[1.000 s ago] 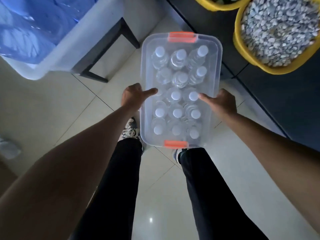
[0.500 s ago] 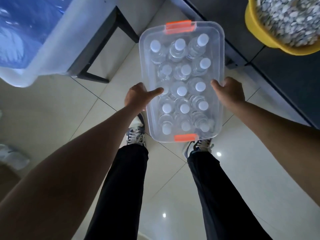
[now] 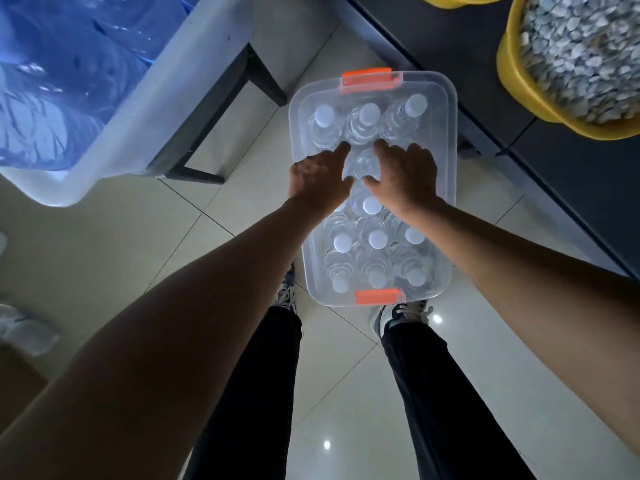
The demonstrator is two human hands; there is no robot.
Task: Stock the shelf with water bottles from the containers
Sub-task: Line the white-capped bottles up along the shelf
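Note:
A clear plastic container (image 3: 451, 140) with orange latches (image 3: 367, 78) stands on the tiled floor just in front of my feet. It is packed with upright water bottles (image 3: 369, 114) with white caps, in rows of three. My left hand (image 3: 318, 178) lies over the left bottle of the second row, and my right hand (image 3: 410, 174) lies over the right bottle of that row. The fingers of both hands are curved, thumb and forefinger apart, flanking the middle bottle (image 3: 363, 166). The palms hide any grip on the bottles beneath them.
A dark shelf unit (image 3: 450, 32) runs along the right, with a yellow tub (image 3: 512, 81) of pale pebbles on it. At the left a white bin (image 3: 145, 109) lined with blue plastic sits on a black frame (image 3: 221, 109). My shoes (image 3: 401, 315) touch the container's near end.
The container has gone from being held at its long sides to standing on the floor. Both hands left the sides and moved inward over the second row of bottles.

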